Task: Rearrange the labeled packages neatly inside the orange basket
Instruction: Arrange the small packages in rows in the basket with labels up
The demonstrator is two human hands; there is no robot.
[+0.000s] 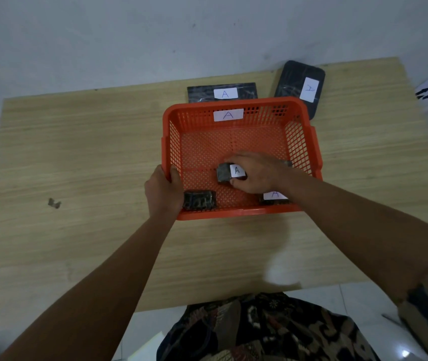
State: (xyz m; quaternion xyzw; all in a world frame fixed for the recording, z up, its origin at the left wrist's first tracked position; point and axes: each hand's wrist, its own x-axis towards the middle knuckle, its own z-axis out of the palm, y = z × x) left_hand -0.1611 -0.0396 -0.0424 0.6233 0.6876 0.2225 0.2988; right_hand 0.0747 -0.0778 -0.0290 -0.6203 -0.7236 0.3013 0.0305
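An orange mesh basket with a white "A" label on its far wall stands on the wooden table. My left hand grips its near-left rim. Inside the basket, my right hand is closed around a small dark package with an "A" label, held near the basket floor. A second dark package lies in the near-left corner. A third labelled package lies in the near-right corner, partly hidden under my right wrist.
Two larger dark packages with "A" labels lie on the table behind the basket: a rectangular one and a rounded one at the back right. The wooden table ends at a pale wall. A small scrap lies at left.
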